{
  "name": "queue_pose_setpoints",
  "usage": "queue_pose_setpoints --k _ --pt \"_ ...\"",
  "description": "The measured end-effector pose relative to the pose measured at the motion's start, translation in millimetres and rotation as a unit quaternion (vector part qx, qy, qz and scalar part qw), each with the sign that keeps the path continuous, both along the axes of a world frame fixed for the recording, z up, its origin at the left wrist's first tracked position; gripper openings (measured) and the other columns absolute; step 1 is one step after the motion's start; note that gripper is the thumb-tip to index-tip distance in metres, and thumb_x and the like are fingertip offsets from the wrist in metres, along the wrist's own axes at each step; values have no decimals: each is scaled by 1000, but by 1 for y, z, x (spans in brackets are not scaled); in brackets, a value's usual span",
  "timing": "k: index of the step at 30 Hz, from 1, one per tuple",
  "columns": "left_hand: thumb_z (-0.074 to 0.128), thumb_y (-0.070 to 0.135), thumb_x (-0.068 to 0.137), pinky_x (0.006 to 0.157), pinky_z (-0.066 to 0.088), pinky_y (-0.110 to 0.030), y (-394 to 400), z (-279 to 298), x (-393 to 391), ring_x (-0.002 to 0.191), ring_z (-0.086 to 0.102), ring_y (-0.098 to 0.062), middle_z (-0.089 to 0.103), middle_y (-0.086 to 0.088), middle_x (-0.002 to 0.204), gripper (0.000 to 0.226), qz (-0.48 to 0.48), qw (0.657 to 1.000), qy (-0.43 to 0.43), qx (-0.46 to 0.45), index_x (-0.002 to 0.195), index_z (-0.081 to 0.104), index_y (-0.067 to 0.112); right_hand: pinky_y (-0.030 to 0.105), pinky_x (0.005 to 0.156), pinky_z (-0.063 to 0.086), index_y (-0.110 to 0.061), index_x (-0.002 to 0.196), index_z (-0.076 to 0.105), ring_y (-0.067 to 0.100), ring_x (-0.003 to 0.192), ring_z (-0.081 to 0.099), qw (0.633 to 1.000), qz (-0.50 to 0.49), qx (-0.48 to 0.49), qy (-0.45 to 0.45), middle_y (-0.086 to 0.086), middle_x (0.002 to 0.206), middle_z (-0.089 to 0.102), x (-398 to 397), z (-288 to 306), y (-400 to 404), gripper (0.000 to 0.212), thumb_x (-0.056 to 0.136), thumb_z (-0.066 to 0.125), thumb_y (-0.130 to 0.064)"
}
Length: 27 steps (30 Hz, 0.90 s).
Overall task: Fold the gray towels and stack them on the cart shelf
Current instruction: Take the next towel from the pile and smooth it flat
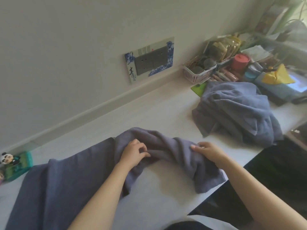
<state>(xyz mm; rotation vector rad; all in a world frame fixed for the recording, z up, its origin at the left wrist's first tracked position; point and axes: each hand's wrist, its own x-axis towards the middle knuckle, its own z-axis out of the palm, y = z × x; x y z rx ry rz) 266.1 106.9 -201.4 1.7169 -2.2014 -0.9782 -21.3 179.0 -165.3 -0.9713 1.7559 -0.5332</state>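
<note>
A long gray towel (pixel 66 176) lies on the white table (pixel 157 103). It runs from 7 o'clock up to the middle and then bends down toward 5 o'clock. The middle part is all bunched up.

The left hand (pixel 132 154) sits on the bunched part, right near the middle. Its fingers are curled in and they pinch a fold of the towel. The right hand (pixel 207 151) is just beside it, at about 3 o'clock from the left hand. It lies on top of the towel with its fingers curved over the cloth, pressing it. I cannot tell if it is gripping or only resting there.

A pile of more gray towels (pixel 235 112) sits at 2 o'clock, apart from the hands. It is crumpled, not folded.

Behind the pile is a pink basket (pixel 197 74) and a red cup (pixel 240 62). A panda toy (pixel 7 157) stands at 9 o'clock by the wall.
</note>
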Motion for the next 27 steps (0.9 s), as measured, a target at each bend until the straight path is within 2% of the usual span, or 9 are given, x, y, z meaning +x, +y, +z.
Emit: queue_pose_setpoints --k 3,5,9,11,13,17,19,24,27 --pt "71 23 83 84 48 -30 -7 18 3 84 59 -13 63 2 88 14 -13 990 105 97 77 59 21 21 55 49 -3 85 66 18 67 57 960 -222 26 -167 6 69 65 -16 12 -8 22 86 66 -25" --pt "64 20 89 80 45 -27 -9 32 2 78 56 -11 62 3 80 12 -7 976 161 144 81 56 17 27 66 46 -4 94 66 22 77 57 951 -280 -7 -133 9 80 65 -25 8 -14 24 87 66 -27" --pt "59 21 93 76 41 -27 -10 52 -9 73 50 -12 56 -4 75 13 53 966 217 129 81 53 18 29 85 44 -15 109 66 18 97 59 970 -187 -152 15 6 107 67 -12 4 -17 24 88 63 -27" --pt "57 22 94 72 41 -20 -9 62 -17 68 50 -9 56 1 71 14 78 964 230 105 81 51 19 27 98 33 -20 108 68 17 113 52 964 -98 -217 114 2 116 63 2 2 -16 21 88 63 -28" --pt "55 23 95 67 42 -16 -8 74 -24 64 52 -7 57 3 69 15 91 962 245 85 81 50 21 24 100 22 -30 106 69 15 120 40 952 -17 -246 182 -5 123 55 16 3 -14 22 85 65 -36" --pt "57 29 93 79 46 -38 -8 92 -30 73 58 -18 65 -4 78 14 86 953 282 76 80 54 25 25 96 23 -37 115 61 1 109 31 948 130 -257 135 -21 116 48 48 13 -6 57 67 62 -68" --pt "58 28 92 77 44 -38 -8 102 -31 73 56 -18 62 -4 77 13 84 936 330 88 80 56 24 25 92 20 -38 119 56 5 110 34 943 157 -254 150 -23 112 50 62 13 -4 69 62 53 -77" --pt "59 33 87 73 41 -29 -11 126 -28 70 52 -11 58 5 72 15 88 904 410 79 73 62 29 25 88 21 -18 91 66 3 88 24 934 124 -262 209 -6 89 53 82 12 -5 32 82 64 -48" --pt "57 25 93 77 42 -31 -17 136 -16 72 54 -11 61 5 72 19 124 904 408 38 75 62 25 24 85 24 -20 79 62 9 86 37 936 133 -260 195 -3 82 57 68 22 -8 29 83 61 -49"
